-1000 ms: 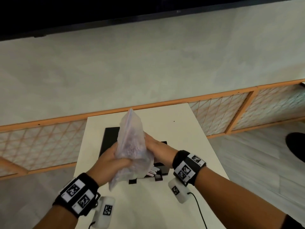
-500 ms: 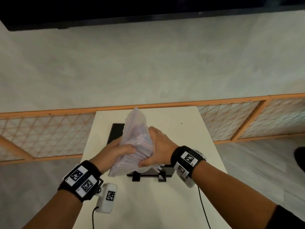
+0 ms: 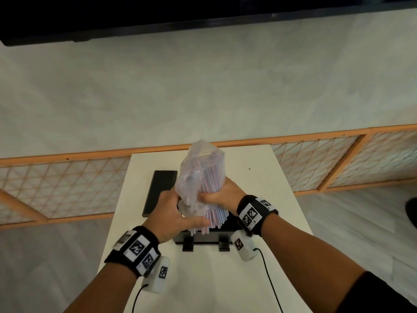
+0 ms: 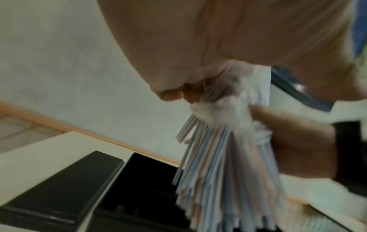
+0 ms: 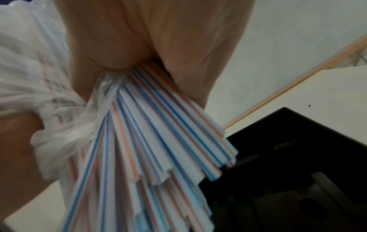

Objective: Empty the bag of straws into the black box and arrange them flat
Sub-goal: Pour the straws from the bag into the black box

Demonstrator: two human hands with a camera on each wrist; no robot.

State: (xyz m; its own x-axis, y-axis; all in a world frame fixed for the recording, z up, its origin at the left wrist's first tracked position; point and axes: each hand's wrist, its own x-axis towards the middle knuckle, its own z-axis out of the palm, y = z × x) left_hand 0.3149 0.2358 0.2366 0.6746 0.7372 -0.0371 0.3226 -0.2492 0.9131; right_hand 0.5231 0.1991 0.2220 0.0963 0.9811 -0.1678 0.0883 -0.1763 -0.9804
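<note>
A clear plastic bag of striped straws stands mouth-down over the black box on the white table. My right hand grips the bag and the straw bundle around its lower part. My left hand grips the crumpled bag mouth from the left. A fan of red, blue and white straws sticks out below the bag into the box. The wrist views show the straws spreading down toward the box's dark inside. The box floor is mostly hidden.
The box's black lid lies flat on the table just left of the box, also seen as the lid. Two black clasps jut from the box's near side. A wooden lattice rail runs behind the table, floor on both sides.
The bag has been tipped more upright over the box and both hands have slid toward its mouth. More straws now stick out below the bag.
</note>
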